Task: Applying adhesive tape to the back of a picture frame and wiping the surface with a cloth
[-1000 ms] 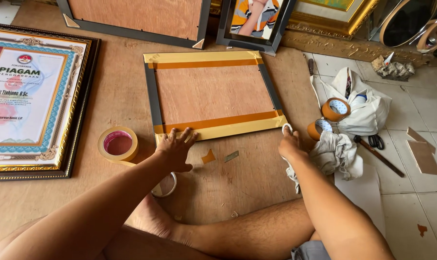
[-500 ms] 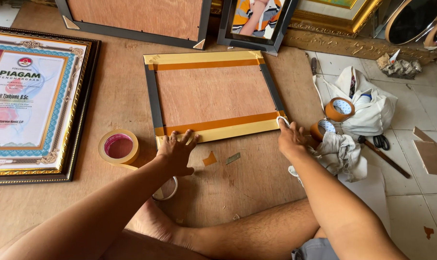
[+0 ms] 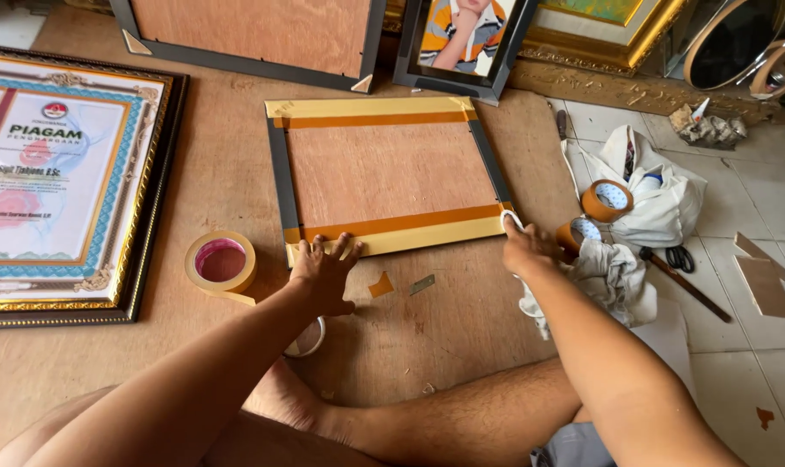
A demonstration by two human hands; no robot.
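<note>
A picture frame (image 3: 390, 177) is laid face down on the wooden board (image 3: 461, 311), its backing edged with tape. The left hand (image 3: 325, 273) is spread flat, fingers pressed on the frame's near edge at 6 o'clock. At the frame's 4 o'clock corner, a white cloth (image 3: 531, 298) is gripped by the right hand (image 3: 527, 248). A tape roll (image 3: 222, 262) is seen at the left hand's 9 o'clock.

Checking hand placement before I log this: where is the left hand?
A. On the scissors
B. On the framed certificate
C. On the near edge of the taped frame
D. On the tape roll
C: the left hand presses fingers on the near taped edge of the frame.
</note>
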